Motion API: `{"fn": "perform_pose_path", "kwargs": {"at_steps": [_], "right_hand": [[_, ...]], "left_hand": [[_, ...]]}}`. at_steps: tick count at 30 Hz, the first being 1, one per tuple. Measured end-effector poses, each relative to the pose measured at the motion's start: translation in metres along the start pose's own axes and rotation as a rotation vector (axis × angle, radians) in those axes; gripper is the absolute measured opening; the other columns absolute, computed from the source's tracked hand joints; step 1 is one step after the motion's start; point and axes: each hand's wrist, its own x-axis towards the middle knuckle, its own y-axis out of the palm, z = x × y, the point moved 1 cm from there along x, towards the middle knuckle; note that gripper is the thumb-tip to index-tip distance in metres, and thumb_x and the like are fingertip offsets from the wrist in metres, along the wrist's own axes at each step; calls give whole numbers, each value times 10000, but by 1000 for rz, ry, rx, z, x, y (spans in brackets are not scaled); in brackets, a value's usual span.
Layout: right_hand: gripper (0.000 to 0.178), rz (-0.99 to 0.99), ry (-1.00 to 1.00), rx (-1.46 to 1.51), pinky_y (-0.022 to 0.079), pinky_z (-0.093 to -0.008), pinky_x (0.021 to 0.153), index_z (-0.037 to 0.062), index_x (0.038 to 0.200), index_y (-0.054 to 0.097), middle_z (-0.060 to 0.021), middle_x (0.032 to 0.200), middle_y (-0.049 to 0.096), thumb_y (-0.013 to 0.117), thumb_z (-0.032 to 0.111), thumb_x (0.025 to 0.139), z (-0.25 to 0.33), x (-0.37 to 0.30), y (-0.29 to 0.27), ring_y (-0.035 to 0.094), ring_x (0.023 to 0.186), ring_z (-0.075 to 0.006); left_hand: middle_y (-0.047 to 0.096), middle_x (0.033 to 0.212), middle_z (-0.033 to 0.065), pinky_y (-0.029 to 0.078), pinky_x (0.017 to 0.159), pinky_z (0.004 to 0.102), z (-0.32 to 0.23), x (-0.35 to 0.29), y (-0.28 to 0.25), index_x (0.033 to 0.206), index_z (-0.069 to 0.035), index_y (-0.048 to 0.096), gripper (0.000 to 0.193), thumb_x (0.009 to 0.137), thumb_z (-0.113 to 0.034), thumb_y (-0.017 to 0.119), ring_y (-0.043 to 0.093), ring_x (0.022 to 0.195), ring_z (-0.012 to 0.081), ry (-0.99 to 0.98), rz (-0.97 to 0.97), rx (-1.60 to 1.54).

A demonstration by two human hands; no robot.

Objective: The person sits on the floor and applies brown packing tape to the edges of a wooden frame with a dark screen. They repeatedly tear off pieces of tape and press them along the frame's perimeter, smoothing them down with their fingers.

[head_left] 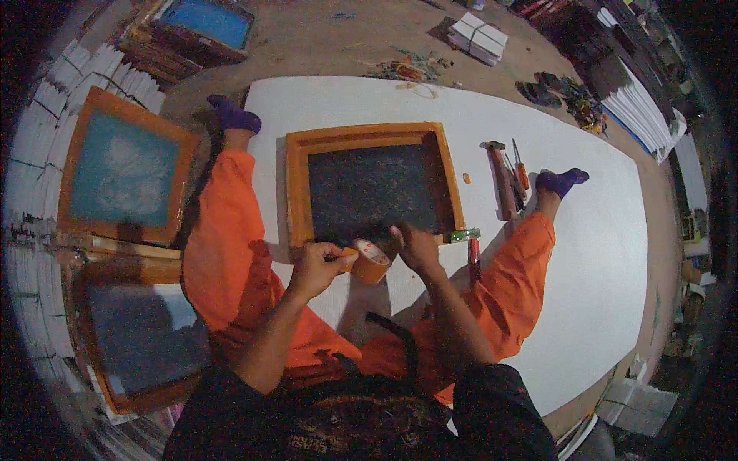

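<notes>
A roll of brown tape (372,265) is held up between my two hands, over the near edge of a wooden frame (298,192) with a dark panel inside. My left hand (314,270) is closed at the roll's left side, thumb and fingers pinching the tape's loose end. On the other side, my right hand (417,250) grips the roll, some of its fingers hidden behind it. The frame lies on a white board (600,246) between my outstretched legs. Just right of my right hand are a small green object (463,235) and a red-handled tool (474,257).
A hammer (503,184) and an orange-handled screwdriver (522,173) lie near my right foot. More framed panels, one teal (123,165) and one dark (146,330), rest at left beside stacked white paper (38,184). A blue-panelled frame (207,21) stands at the back.
</notes>
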Motion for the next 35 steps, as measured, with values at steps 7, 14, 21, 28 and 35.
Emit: {"fn": "perform_pose_path", "kwargs": {"at_steps": [7, 14, 21, 28, 35], "right_hand": [[907, -158, -685, 356, 455, -422, 1050, 33, 1421, 484, -154, 1293, 637, 950, 284, 685, 15, -57, 19, 596, 1242, -291], [715, -327, -749, 513, 475, -447, 1022, 48, 1354, 576, -143, 1239, 655, 878, 193, 722, 12, -56, 1, 627, 1180, -321], [669, -294, -913, -77, 504, -444, 941, 65, 1322, 614, -122, 1009, 669, 830, 212, 706, 23, -53, -79, 640, 993, -318], [510, -240, -796, -273, 530, -465, 918, 77, 1206, 645, -131, 1047, 669, 770, 136, 715, 0, -53, -96, 637, 1042, -372], [495, -15, -445, -397, 529, -449, 946, 122, 1151, 660, -167, 1107, 678, 838, 214, 699, -58, -58, -109, 661, 1092, -331]], "left_hand": [[755, 808, 71, 513, 640, 293, 19, 17, 4, 949, 23, 781, 296, 884, -264, 812, 664, 706, 103, -78, -5, -126], [726, 782, 43, 502, 659, 266, -25, 24, -14, 915, 21, 764, 350, 862, -315, 846, 636, 723, 83, -74, -49, -175], [703, 766, 5, 462, 623, 259, -12, 33, -8, 864, -12, 754, 313, 853, -305, 860, 598, 677, 71, -81, -116, -381], [699, 765, 5, 458, 646, 259, -5, 18, 0, 884, -5, 768, 321, 851, -311, 858, 598, 682, 76, -140, -156, -396], [756, 902, 40, 480, 844, 281, -21, -14, -43, 1018, -41, 806, 380, 829, -367, 860, 657, 813, 133, -319, -220, -112]]}}
